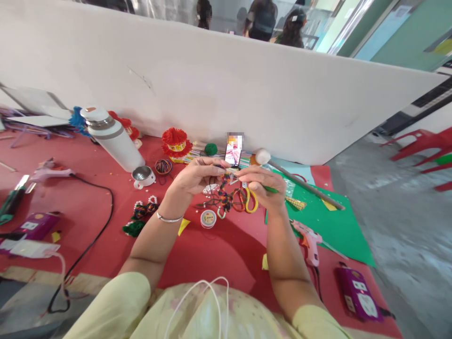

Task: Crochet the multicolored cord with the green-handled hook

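Observation:
My left hand [192, 178] pinches the top of a dark multicoloured crochet strip [225, 193], which dangles over the red table. Between the fingers of my right hand [266, 183] is a crochet hook [271, 189] with a green handle. Its tip is at the strip's upper end, where the fingers partly hide it. Both hands are close together above the table. Just below and behind them lie scissors [251, 201] with red and yellow handles. A small round tub [208, 218] stands nearer me. Beyond my fingers a phone [233, 149] leans upright, its screen lit.
A white flask [115, 141] and steel cup [143, 175] stand left, near a multicoloured yarn ball [163, 166]. On the right are a green sheet [339, 226], a pink glue gun [310, 242] and a purple power strip [359, 292]. A white partition [212, 84] rises behind.

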`<state>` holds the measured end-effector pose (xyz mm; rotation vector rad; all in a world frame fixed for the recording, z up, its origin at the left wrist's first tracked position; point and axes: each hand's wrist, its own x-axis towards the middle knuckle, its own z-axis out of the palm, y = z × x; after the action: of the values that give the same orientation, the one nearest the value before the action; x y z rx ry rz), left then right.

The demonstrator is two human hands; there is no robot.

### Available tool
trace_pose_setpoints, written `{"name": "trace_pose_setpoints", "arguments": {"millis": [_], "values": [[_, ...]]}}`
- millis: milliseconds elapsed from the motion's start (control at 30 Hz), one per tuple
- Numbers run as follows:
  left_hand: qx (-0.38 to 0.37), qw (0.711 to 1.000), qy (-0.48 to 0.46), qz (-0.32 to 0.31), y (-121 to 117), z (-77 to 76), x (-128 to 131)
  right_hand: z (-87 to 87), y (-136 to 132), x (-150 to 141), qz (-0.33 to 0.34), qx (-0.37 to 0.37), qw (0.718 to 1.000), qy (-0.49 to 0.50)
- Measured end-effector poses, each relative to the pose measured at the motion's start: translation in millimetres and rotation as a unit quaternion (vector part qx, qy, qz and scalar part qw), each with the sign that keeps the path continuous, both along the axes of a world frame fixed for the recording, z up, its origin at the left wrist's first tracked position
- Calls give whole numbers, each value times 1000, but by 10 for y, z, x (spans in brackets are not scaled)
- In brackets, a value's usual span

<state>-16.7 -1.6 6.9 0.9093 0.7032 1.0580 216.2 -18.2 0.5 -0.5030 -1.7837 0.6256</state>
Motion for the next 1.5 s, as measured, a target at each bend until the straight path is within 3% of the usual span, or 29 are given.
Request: {"name": "trace_pose_setpoints", "arguments": {"millis": [133, 233, 300, 367, 500, 600, 667, 800, 900, 1167, 1300, 1367, 1500], "values": [[-2, 1000, 0, -24, -7, -11, 2, -131, 52, -95, 9, -95, 992, 81], [0, 999, -17, -40, -41, -28, 80, -286, 114, -219, 36, -177, 970, 163], [6, 999, -39, -17, -71, -49, 168, -361, 128, -297, 5, -166, 968, 187], [18, 998, -48, 28, -98, -77, 265, -389, 112, -343, -64, -107, 978, 168], [100, 991, 34, 87, -121, -127, 371, -353, 61, -325, -162, -24, 979, 126], [234, 947, 153, 157, -98, -137, 315, -334, 82, -271, -175, -47, 968, 175], [280, 923, 191, 182, -73, -129, 237, -343, 119, -244, -155, -65, 964, 206], [255, 955, 106, 105, -57, -101, 152, -364, 162, -249, -106, -85, 966, 221], [225, 971, 40, 68, -79, -101, 217, -349, 139, -298, -100, -43, 976, 189], [191, 964, 27, 181, -131, -179, 401, -322, 100, -338, -124, 85, 980, 128], [208, 954, 33, 215, -163, -173, 461, -347, 129, -305, -112, 83, 985, 99], [205, 951, 25, 228, -173, -160, 485, -371, 130, -310, -140, 98, 981, 94], [139, 978, -21, 154, -156, -164, 475, -384, 129, -309, -174, 184, 962, 99]]}}
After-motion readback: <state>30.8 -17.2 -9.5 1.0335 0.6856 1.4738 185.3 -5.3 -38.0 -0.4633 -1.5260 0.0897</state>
